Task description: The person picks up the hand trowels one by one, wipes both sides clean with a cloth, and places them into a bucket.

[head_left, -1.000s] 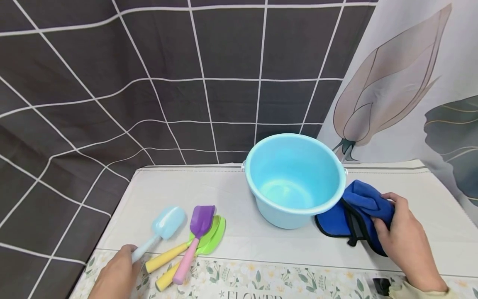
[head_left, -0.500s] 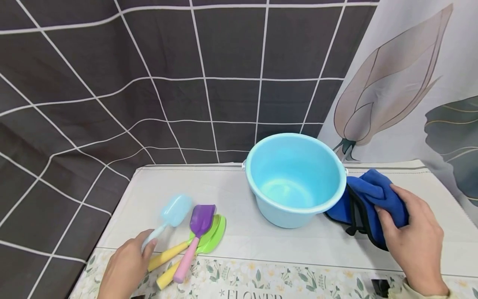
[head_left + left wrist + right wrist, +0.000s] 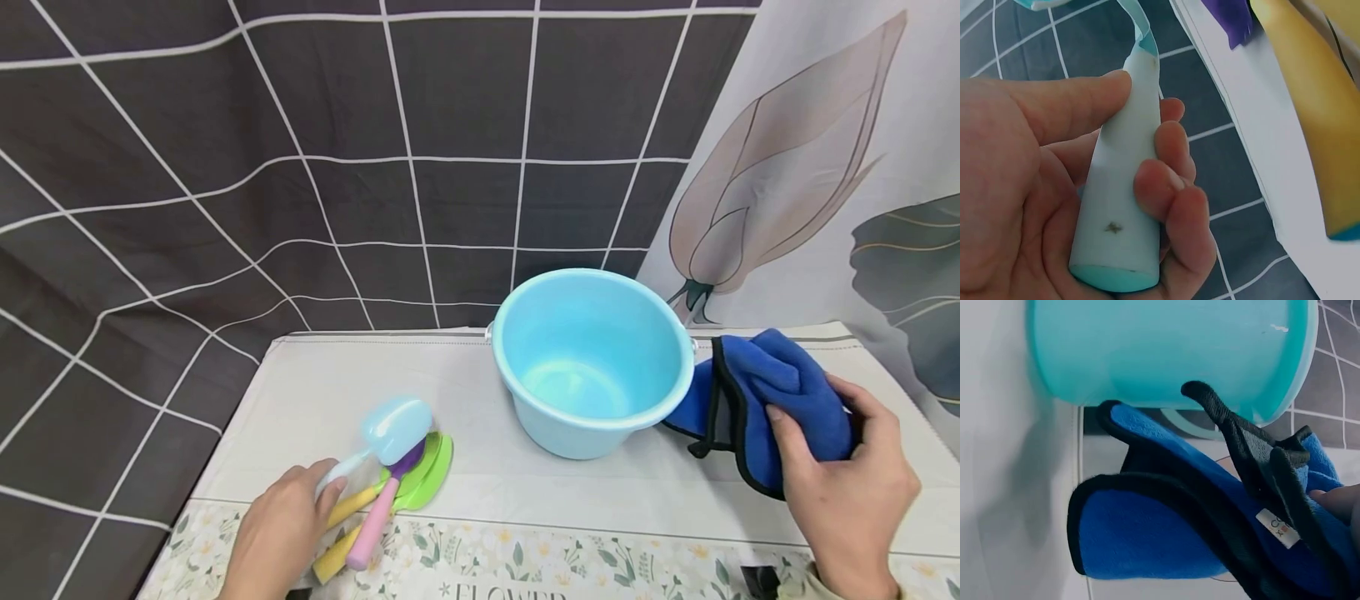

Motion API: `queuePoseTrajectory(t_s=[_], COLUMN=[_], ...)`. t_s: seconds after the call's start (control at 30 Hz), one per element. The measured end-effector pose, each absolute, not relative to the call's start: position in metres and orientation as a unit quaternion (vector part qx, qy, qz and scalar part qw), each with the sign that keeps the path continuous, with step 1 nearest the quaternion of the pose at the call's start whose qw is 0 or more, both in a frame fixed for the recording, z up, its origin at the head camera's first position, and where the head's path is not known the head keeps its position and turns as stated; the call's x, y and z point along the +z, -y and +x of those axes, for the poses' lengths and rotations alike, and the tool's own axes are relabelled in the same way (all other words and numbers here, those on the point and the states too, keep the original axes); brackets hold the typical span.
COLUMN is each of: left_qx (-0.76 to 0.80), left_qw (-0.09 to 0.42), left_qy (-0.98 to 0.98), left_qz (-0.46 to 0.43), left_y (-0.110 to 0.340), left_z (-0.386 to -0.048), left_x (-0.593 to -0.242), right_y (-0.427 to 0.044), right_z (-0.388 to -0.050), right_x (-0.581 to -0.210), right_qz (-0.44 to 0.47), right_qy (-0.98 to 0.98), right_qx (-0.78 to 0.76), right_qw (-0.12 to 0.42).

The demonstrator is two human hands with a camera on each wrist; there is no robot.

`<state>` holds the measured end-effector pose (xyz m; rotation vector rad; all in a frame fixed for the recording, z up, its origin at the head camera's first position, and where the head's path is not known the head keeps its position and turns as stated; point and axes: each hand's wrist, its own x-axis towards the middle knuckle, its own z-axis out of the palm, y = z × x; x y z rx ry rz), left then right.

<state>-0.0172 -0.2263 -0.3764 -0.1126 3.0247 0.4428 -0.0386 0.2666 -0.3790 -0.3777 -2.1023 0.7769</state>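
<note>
Dark grey fabric (image 3: pixel 465 100) ruled with white grid lines hangs in soft ripples behind the light-blue bucket (image 3: pixel 573 440), and to the bucket's right it gives way to a pale curtain (image 3: pixel 810 108) printed with a big pinkish bloom. Under the bucket lies a smooth white cover (image 3: pixel 465 400), lightly creased, its near border strewn with little flowers and part of a printed word, "FLOWER". Round, smooth-walled and plastic-looking, the bucket flares to a thick rolled rim and has small pale lugs at its sides.

Right of the bucket, the person's right hand (image 3: pixel 855 487) grips a blue cloth (image 3: pixel 798 400), thumb on the near side. It looks plush, bunched in folds and bound with black edging; its far end lies just beside the bucket, though I can't tell whether they touch. From the right wrist, a small white label (image 3: pixel 1277 528) shows on it.

Left of the bucket, the left hand (image 3: pixel 285 521) has its fingers curled round the handle of a pale-blue scoop (image 3: pixel 396 429). The scoop is rounded and glossy; its tapering handle ends in a turquoise base and bears a small dark mark. Its head hides most of a purple scoop with a pink handle (image 3: pixel 375 521), which lies across green shovels with yellow handles (image 3: pixel 429 479).
</note>
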Motion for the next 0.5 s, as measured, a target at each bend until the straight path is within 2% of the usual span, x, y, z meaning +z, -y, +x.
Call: queuePoseTrajectory(t_s=[0.2,0.5], left_qx=[0.152,0.158], left_qw=[0.028,-0.020], left_qy=[-0.987,-0.987], left_qz=[-0.031,0.006], left_y=[0.213,0.192], left_z=[-0.016,-0.014], left_x=[-0.375,-0.375], right_y=[-0.268,-0.263], right_z=[-0.038,-0.037], right_x=[-0.374,-0.369], right_qz=[-0.102,-0.042], right_qy=[0.815,0.778], right_qx=[0.329,0.346], right_qw=[0.466,0.522])
